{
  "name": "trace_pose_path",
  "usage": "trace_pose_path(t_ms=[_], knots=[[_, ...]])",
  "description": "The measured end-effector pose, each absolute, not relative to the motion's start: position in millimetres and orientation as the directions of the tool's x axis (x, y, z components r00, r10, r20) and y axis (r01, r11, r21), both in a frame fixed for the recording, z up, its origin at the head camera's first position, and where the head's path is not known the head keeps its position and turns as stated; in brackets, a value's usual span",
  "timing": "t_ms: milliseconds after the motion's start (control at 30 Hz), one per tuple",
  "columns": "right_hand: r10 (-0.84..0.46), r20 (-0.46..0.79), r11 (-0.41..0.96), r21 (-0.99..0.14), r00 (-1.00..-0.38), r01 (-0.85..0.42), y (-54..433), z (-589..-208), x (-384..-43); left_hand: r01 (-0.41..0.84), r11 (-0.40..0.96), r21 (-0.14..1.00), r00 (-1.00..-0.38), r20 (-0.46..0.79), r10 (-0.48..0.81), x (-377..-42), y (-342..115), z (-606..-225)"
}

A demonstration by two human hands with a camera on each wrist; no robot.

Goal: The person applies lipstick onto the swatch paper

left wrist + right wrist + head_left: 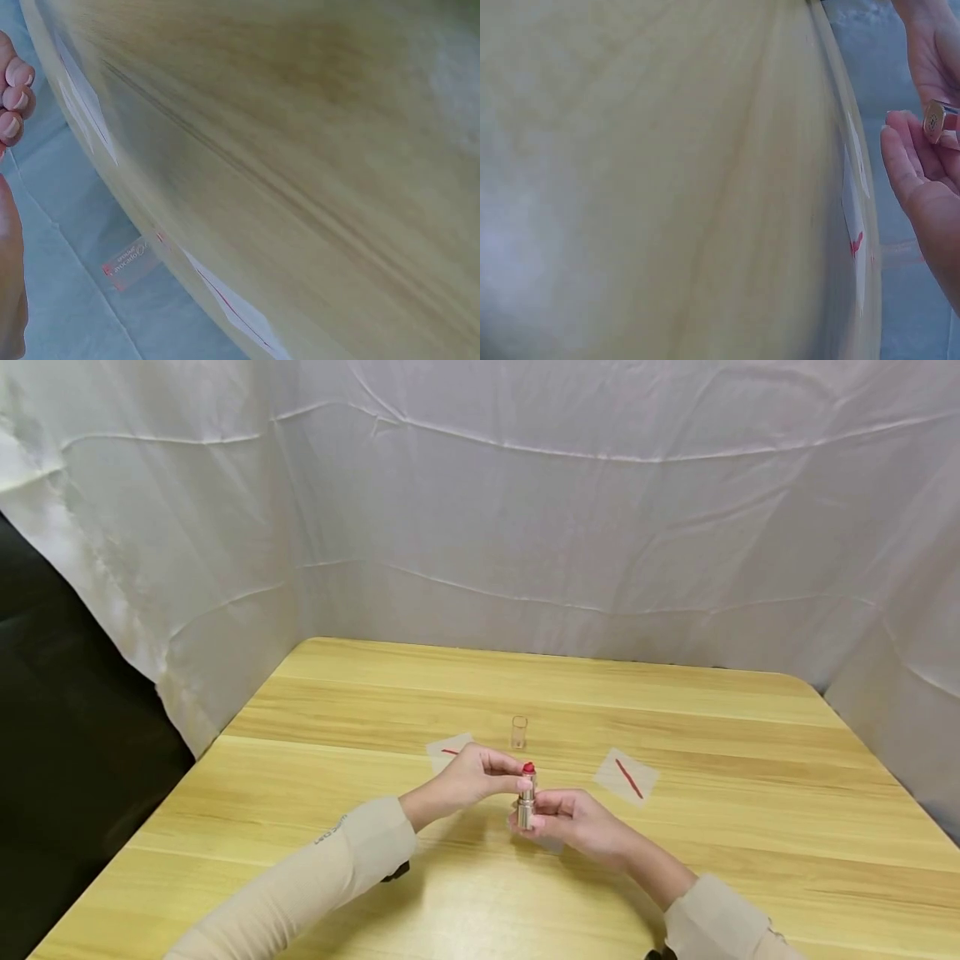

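An uncapped lipstick (527, 810) with a gold tube and red tip stands nearly upright above the table, between both hands. My left hand (476, 774) pinches its upper part with thumb and fingers, just below the red tip. Lower down, my right hand (581, 822) holds the base between thumb and fingers. The right wrist view shows the round end of the lipstick (934, 122) beside the right hand's fingers. In the left wrist view only part of the left hand (11, 105) appears, and the lipstick is mostly out of that frame.
A clear lipstick cap (519, 732) stands on the wooden table (300, 793) beyond the hands. Pale paper squares with red strokes lie left (448, 750) and right (628, 777). Another paper (552, 844) is partly hidden under the right hand. Grey-white cloth (562, 527) hangs behind.
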State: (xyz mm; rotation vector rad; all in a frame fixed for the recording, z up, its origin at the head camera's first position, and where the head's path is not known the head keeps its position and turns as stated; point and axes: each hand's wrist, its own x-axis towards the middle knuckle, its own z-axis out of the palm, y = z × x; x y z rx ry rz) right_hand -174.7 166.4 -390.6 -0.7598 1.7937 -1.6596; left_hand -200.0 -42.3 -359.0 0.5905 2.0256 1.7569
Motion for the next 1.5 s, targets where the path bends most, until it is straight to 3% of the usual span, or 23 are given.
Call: trace_pose_path(t_ms=[233,833,1500], knots=[[-0.716,-0.013,0.097,-0.992,-0.698,-0.081,164.7,-390.4,-181.1,0.091,0.127,0.988,-0.845,0.008,0.535,-202.9,-42.1,-357.8],[-0.522,-0.07,0.181,-0.983,-0.85,-0.03,157.7,-385.8,-180.4,0.116,0.144,0.983,-0.881,0.035,0.472,-205.3,-39.4,-359.0],[-0.365,-0.04,0.256,-0.965,-0.93,-0.058,148.4,-382.7,-174.3,0.15,0.136,0.979,-0.899,0.078,0.431,-205.2,-34.4,-362.1]])
